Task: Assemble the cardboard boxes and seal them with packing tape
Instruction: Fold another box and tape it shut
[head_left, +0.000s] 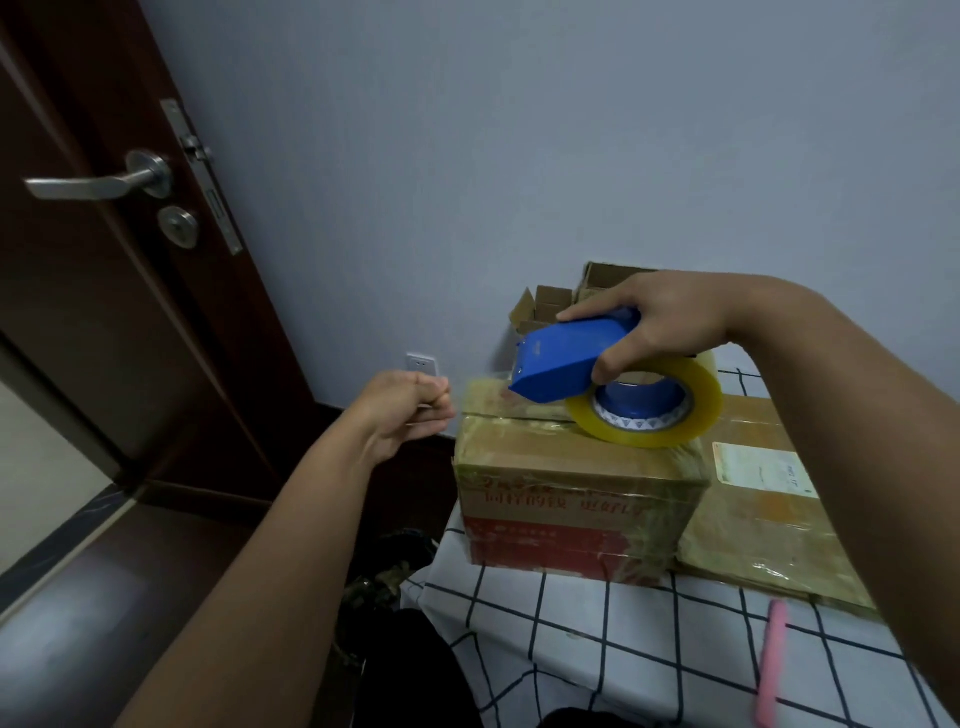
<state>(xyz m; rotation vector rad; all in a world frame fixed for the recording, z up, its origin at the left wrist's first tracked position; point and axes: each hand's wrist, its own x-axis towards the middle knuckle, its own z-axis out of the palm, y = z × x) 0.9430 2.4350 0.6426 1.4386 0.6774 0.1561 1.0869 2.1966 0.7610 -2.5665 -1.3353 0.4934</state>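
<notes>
The closed cardboard box (571, 493) sits on the checked worktop (597, 649), its flaps down and glossy with tape. The right hand (670, 322) grips the blue tape dispenser (571, 358) resting on the box's top seam, while the left hand (410, 410), just left of the box, seems to pinch a drawn-out tape end. This box looks nearly sealed; open boxes (550, 306) behind it remain.

The tape dispenser (566, 358) is bright blue, its tape roll (675, 410) translucent yellow. The cardboard box (566, 499) under it is brown with red print. The counter's cloth (597, 634) is white with a dark grid. The door (93, 312) is dark brown, the wall (467, 130) pale blue-grey.
</notes>
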